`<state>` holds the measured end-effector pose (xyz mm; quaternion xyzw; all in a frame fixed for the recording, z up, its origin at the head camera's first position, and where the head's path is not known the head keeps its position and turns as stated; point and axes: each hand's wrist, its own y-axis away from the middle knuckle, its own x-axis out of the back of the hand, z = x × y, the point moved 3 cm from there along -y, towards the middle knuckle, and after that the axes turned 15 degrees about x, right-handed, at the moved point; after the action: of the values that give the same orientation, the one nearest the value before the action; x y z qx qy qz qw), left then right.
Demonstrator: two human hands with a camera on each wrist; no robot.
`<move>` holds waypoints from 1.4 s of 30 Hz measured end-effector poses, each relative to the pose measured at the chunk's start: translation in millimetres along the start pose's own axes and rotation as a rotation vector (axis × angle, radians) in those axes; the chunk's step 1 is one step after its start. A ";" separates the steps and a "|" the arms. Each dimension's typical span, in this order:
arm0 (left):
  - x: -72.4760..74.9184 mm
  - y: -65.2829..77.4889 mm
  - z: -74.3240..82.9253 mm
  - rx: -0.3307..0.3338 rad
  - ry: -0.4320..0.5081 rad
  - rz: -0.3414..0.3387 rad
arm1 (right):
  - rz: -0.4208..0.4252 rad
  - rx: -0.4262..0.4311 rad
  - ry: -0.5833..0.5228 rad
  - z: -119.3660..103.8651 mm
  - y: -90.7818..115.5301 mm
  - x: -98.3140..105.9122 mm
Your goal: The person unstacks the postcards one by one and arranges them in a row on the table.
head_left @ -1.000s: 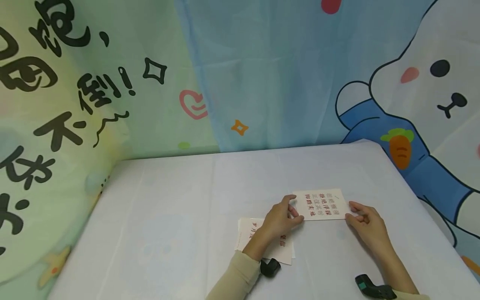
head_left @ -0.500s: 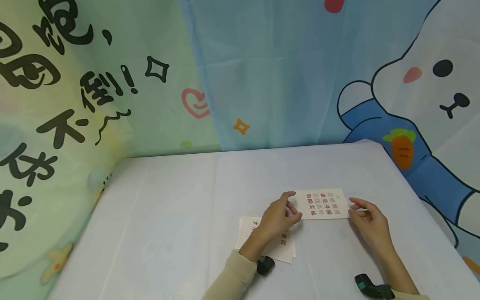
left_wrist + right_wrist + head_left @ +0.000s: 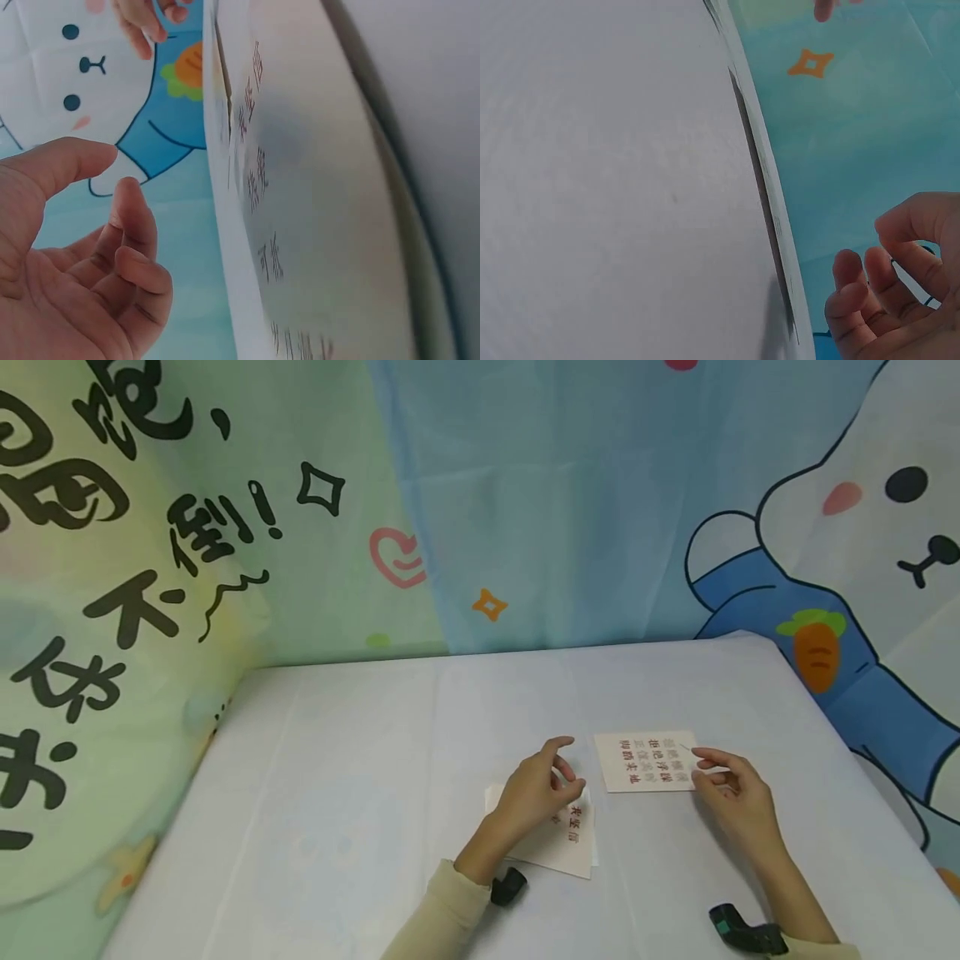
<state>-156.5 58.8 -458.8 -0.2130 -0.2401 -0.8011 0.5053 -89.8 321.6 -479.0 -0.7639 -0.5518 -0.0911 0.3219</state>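
A cream card (image 3: pixel 615 772) printed with columns of red and grey characters lies flat on the white table. My left hand (image 3: pixel 534 793) hovers to the left of it, thumb and fingers apart and holding nothing. Beneath that hand is a small pile of similar cards (image 3: pixel 555 853), partly covered by the wrist; the top card (image 3: pixel 322 202) looms large in the left wrist view. At the printed card's right edge is my right hand (image 3: pixel 738 802), its fingers loosely bent. The right wrist view shows nothing between the right fingers (image 3: pixel 847 300); whether a fingertip touches the card, I cannot tell.
The white-covered table (image 3: pixel 360 777) extends left and behind the cards. A cartoon-printed curtain (image 3: pixel 555 527) hangs along its back and sides. Black wrist devices (image 3: pixel 746 931) sit on both forearms, below beige sleeves (image 3: pixel 442 906).
My left hand has left the printed card's left edge and moved left and slightly up. The right hand stays by the right edge. The whole head view has shifted slightly.
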 end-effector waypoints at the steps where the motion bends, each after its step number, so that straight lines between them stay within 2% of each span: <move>1: 2.0 1.3 -0.8 -0.002 0.001 0.001 | -0.002 0.000 -0.002 -0.6 -0.6 -0.9; 5: 8.7 6.0 -4.8 -0.010 -0.010 0.001 | -0.014 0.009 -0.019 -3.1 -1.9 -4.9; 12: 20.8 15.0 -14.7 -0.021 -0.037 0.020 | -0.038 0.086 -0.062 -13.0 -1.4 -14.3; 18: 29.3 25.2 -26.2 -0.013 -0.053 0.017 | -0.063 0.118 -0.117 -18.3 1.2 -24.0; 30: 38.5 43.0 -43.7 0.006 -0.089 0.030 | -0.081 0.203 -0.192 -26.4 0.3 -38.4; 38: 44.4 56.4 -53.4 0.037 -0.096 0.035 | -0.155 0.220 -0.167 -31.4 2.2 -46.6; 42: 47.1 61.7 -60.1 0.039 -0.096 0.052 | -0.246 0.235 -0.143 -35.6 4.1 -54.1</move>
<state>-125.0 -33.6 -468.6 -0.2475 -0.2741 -0.7717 0.5178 -98.7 257.4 -479.7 -0.6523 -0.6694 -0.0101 0.3555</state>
